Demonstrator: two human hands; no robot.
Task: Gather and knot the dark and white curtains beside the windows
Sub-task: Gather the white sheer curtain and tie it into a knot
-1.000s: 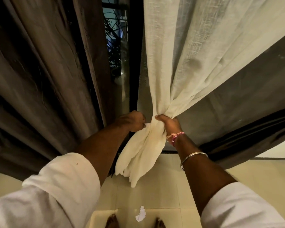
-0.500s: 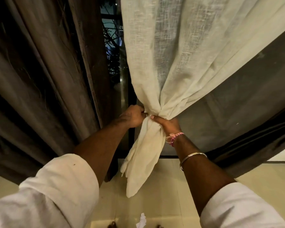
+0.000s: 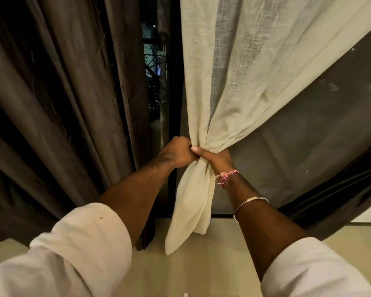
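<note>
At frame centre, the left hand and right hand each held the white curtain bunched tight; knotting seemed underway, cinching likely next.

Over the last sec the left hand and right hand closed in: knuckles apart earlier, now touching at the gathered neck of the white curtain. Cloth above the grip pulled tighter, folds now converging to a narrow bunch just above the fists. Tail below the grip, formerly a broad loose bundle, now hangs longer and slimmer. Right thumb now laid across the neck toward the left fist.
</note>
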